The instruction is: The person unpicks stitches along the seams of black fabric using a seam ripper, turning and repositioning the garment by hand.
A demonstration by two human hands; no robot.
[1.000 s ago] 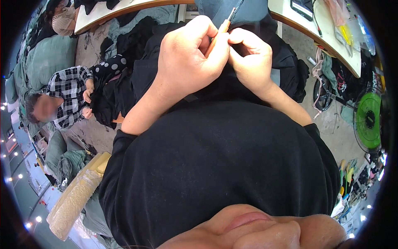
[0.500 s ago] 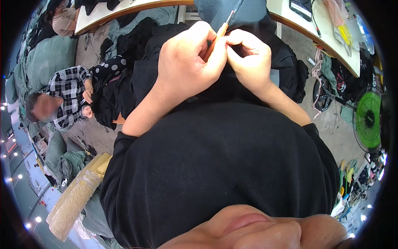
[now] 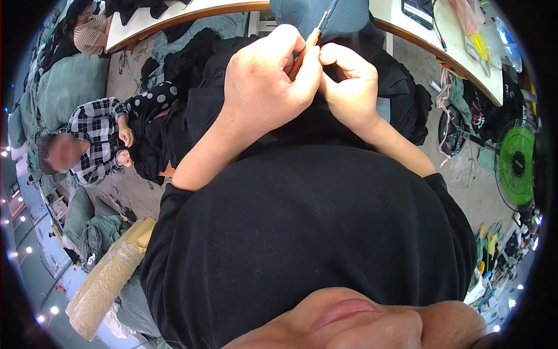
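Observation:
My left hand (image 3: 264,75) is wrapped round the handle of a seam ripper (image 3: 314,36). Its orange-brown handle points up and away, and the thin metal tip lies over a blue-grey cloth (image 3: 290,13) with a stitched seam. Close beside it, my right hand (image 3: 349,81) is closed in a pinch, thumb against forefinger. Whatever it pinches is hidden between the two hands. Black fabric (image 3: 203,110) is heaped beneath and around both hands.
A white table (image 3: 453,35) with a brown edge crosses the top, bearing a phone-like device (image 3: 419,13) and plastic bags. A co-worker in a checked shirt (image 3: 96,136) handles black cloth at left. A green fan (image 3: 516,166) stands right; a plastic-wrapped roll (image 3: 107,285) lies lower left.
My hands stay close together and shift only slightly. The seam ripper tip moves a little up and left over the blue-grey cloth. The co-worker's hands move slightly.

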